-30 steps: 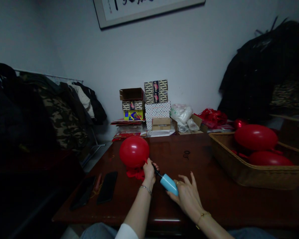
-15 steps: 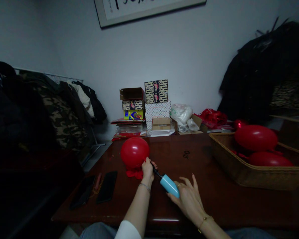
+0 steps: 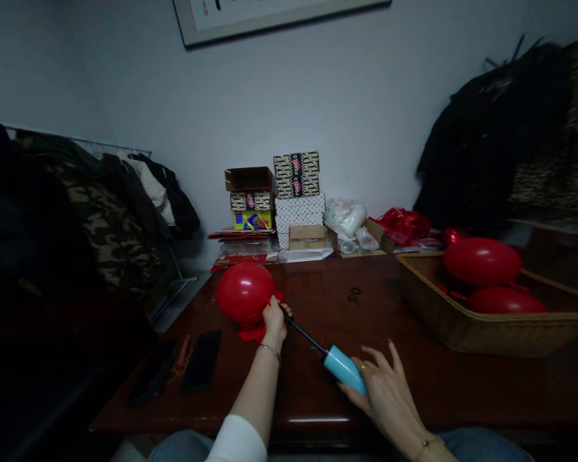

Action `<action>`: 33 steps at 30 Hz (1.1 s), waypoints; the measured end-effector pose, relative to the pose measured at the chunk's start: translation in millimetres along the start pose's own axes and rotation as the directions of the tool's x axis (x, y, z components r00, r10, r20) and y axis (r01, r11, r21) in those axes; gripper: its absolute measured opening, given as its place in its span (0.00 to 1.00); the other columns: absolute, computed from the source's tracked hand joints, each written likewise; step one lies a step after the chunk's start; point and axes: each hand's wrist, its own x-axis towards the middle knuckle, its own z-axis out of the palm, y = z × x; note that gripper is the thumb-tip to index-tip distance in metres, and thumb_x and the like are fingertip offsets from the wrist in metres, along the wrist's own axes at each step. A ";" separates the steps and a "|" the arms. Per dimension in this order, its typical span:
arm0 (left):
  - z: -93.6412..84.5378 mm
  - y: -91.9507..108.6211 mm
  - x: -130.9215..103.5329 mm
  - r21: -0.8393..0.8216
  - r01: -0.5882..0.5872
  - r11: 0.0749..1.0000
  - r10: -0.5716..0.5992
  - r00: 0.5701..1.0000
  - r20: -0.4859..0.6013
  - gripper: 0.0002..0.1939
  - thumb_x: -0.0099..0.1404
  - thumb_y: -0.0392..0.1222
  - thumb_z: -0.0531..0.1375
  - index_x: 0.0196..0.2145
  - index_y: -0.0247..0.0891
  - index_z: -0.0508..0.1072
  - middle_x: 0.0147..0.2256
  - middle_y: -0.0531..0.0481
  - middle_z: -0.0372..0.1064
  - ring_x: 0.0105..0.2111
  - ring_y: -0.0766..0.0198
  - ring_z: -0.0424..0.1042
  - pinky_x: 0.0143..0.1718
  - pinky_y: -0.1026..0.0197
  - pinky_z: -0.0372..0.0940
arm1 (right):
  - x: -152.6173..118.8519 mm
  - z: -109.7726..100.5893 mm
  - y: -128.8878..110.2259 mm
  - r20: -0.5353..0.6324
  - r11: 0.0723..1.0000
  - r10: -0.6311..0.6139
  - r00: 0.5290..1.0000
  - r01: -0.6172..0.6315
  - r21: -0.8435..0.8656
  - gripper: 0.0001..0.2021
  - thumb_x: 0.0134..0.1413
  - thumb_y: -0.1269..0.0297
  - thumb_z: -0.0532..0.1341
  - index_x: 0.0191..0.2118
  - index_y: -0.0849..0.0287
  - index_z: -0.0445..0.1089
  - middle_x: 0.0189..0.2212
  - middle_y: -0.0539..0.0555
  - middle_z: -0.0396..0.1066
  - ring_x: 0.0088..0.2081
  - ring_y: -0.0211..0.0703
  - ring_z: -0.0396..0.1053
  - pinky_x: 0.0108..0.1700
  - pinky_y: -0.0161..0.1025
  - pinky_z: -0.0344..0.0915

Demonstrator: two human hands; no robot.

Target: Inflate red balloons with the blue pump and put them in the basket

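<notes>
A hand balloon pump with a blue barrel (image 3: 344, 368) and a thin black rod stretches between my hands. My left hand (image 3: 273, 319) is closed round the pump's black nozzle end, together with the neck of a red balloon (image 3: 245, 292), which is partly inflated. My right hand (image 3: 385, 385) grips the blue barrel between thumb and index finger, its other fingers raised. Below the balloon, touching or close to it, lies some limp red material (image 3: 253, 332), perhaps uninflated balloons. The mouth of the balloon is hidden behind my left fingers.
At right on the brown table (image 3: 327, 404) stands a wicker basket (image 3: 491, 337) with red balloons (image 3: 481, 262) inside. Two dark phones (image 3: 201, 361) lie at left. Stacked boxes (image 3: 296, 176) and plastic bags (image 3: 345, 217) line the back. Small dark rings (image 3: 354, 294) lie mid-table.
My right hand has drawn the blue barrel back toward me and to the right, so more black rod shows. My left hand and the balloon have shifted slightly left in view.
</notes>
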 end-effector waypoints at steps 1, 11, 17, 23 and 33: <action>0.8 0.9 -1.3 -0.002 -0.003 1.000 0.003 1.000 -0.001 0.14 0.60 0.50 0.57 0.26 0.39 0.58 0.14 0.59 0.56 0.11 0.71 0.57 0.14 0.68 0.52 | 1.9 1.1 -0.9 -0.003 1.000 0.000 1.000 0.000 -0.003 0.18 0.48 0.51 0.61 0.40 0.60 0.72 0.33 0.54 0.75 0.48 0.52 0.66 0.63 0.60 0.33; 1.1 -12.5 -17.5 -0.021 0.015 1.000 -0.014 1.000 0.021 0.13 0.62 0.47 0.55 0.26 0.39 0.58 0.14 0.58 0.57 0.12 0.70 0.58 0.14 0.68 0.54 | 32.4 15.9 -22.9 0.017 1.000 -0.005 1.000 0.005 -0.016 0.18 0.51 0.51 0.58 0.41 0.59 0.72 0.33 0.56 0.75 0.49 0.53 0.65 0.62 0.59 0.33; 3.7 -16.9 -24.2 -0.027 0.039 0.999 -0.038 0.999 0.020 0.12 0.62 0.46 0.55 0.26 0.38 0.58 0.14 0.57 0.58 0.12 0.70 0.59 0.15 0.68 0.55 | 50.6 18.2 -36.2 0.052 0.999 0.029 0.998 -0.028 -0.026 0.19 0.50 0.51 0.58 0.41 0.60 0.72 0.32 0.57 0.75 0.48 0.52 0.65 0.62 0.58 0.31; 2.4 -17.7 -25.1 -0.039 0.065 0.997 -0.065 0.998 0.016 0.12 0.62 0.46 0.56 0.26 0.38 0.58 0.15 0.57 0.59 0.13 0.69 0.60 0.15 0.67 0.56 | 45.9 23.3 -36.7 0.044 0.999 0.034 0.998 -0.033 -0.033 0.20 0.52 0.50 0.57 0.41 0.61 0.72 0.32 0.57 0.75 0.48 0.52 0.65 0.62 0.58 0.31; 3.3 -21.2 -28.9 -0.054 0.085 0.995 -0.085 0.996 -0.007 0.14 0.62 0.48 0.57 0.25 0.38 0.58 0.15 0.56 0.59 0.13 0.70 0.60 0.16 0.67 0.56 | 37.7 28.1 -34.2 0.000 0.998 0.025 1.000 -0.025 -0.049 0.19 0.52 0.50 0.57 0.41 0.60 0.71 0.31 0.56 0.74 0.46 0.52 0.65 0.61 0.60 0.33</action>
